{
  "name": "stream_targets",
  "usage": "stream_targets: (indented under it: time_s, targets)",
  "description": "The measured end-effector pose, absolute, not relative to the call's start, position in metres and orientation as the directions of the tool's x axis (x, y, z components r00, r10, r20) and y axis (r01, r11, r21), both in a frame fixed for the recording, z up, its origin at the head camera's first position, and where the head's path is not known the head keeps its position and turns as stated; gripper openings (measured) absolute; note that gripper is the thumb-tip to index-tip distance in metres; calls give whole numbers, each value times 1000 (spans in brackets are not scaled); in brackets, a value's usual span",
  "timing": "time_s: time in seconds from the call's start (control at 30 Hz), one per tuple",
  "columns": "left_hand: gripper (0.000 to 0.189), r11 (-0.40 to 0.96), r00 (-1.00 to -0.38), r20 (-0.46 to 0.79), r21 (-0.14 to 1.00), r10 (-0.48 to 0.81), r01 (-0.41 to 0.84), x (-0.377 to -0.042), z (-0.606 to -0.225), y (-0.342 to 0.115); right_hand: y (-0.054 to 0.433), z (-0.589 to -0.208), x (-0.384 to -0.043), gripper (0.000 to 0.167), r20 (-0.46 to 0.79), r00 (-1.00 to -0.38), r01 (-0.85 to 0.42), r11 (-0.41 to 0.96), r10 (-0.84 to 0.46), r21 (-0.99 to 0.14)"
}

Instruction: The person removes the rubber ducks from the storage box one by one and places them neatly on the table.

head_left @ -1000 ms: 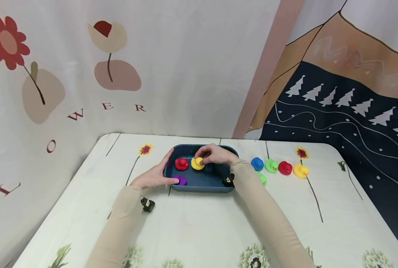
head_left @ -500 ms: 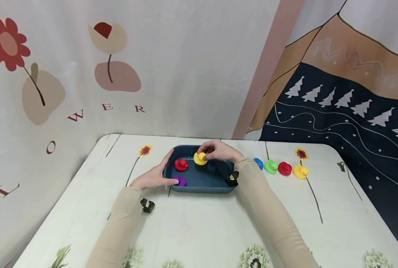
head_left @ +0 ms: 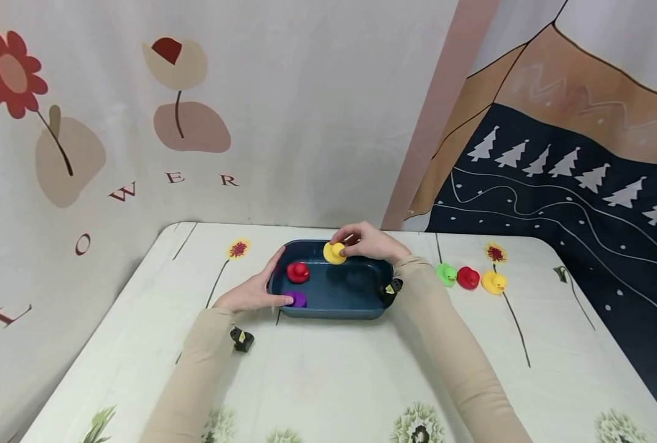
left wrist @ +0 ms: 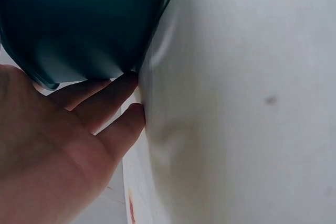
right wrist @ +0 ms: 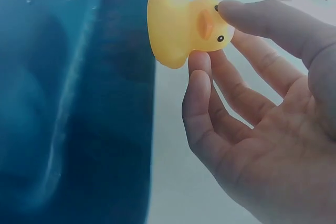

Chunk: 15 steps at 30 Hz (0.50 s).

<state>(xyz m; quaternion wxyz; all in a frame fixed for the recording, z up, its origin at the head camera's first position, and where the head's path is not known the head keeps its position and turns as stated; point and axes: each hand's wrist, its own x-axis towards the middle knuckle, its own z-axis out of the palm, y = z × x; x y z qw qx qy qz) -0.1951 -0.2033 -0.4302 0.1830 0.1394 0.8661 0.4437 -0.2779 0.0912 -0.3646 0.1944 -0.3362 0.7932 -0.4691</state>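
Note:
A dark blue rectangular basin stands on the table in the head view. Over its far rim, my right hand pinches a yellow rubber duck between thumb and fingers. The right wrist view shows the thumb at the head of this duck, which hangs at the basin's edge. At the basin's left end lies my left hand, its straight thumb over the near rim by a purple duck. In the left wrist view its fingers rest straight against the basin's outer wall. Inside sits a red duck.
Right of the basin, a green duck, a red duck and another yellow duck stand in a row. A small black camera shows at the left wrist. A printed cloth wall rises behind the table.
My right hand has lifted the yellow duck from beside the red duck and carried it back and right to the far rim. The blue duck is now hidden by the arm. My left hand stays put.

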Motion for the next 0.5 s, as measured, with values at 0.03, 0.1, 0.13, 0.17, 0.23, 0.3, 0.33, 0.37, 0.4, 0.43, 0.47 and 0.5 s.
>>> stream_targets:
  time_s: [0.03, 0.1, 0.13, 0.17, 0.23, 0.3, 0.33, 0.37, 0.4, 0.43, 0.47, 0.5]
  targets:
    - [109, 568, -894, -194, 820, 404, 79, -195, -431, -203, 92, -363, -277, 24, 18, -697, -359, 328, -717, -874]
    - [109, 567, -894, -194, 820, 404, 78, -195, -431, -204, 95, -361, -275, 24, 29, -701, -368, 326, -713, -871]
    - [109, 566, -894, -193, 821, 405, 79, -195, -432, -204, 96, -360, -274, 24, 34, -703, -371, 326, -710, -869]
    - [109, 563, -894, -190, 823, 406, 81, -195, -432, -204, 98, -359, -273, 24, 38, -706, -374, 326, -707, -868]
    - [110, 555, -893, -181, 827, 412, 89, -196, -433, -205, 101, -357, -269, 25, 48, -711, -376, 323, -701, -868]
    - [110, 548, -893, -169, 831, 418, 99, -196, -433, -206, 104, -355, -267, 25, 50, -723, -371, 326, -689, -869]
    - [110, 543, -893, -162, 833, 421, 105, -196, -433, -206, 106, -355, -265, 25, 53, -728, -369, 327, -683, -870]
    - [110, 539, -892, -156, 835, 424, 110, -197, -434, -206, 107, -355, -264, 26, 53, -735, -364, 328, -676, -872]
    - [110, 536, -891, -153, 837, 427, 113, -197, -433, -206, 109, -355, -263, 26, 52, -742, -360, 331, -668, -872]
    - [109, 534, -891, -151, 837, 428, 115, -196, -433, -206, 111, -355, -262, 26, 51, -749, -356, 336, -661, -872]
    - [109, 532, -890, -152, 839, 430, 114, -196, -431, -205, 112, -355, -261, 26, 48, -756, -350, 342, -653, -872]
    - [108, 532, -889, -153, 839, 431, 113, -195, -430, -205, 114, -355, -260, 26, 47, -761, -348, 346, -647, -871]
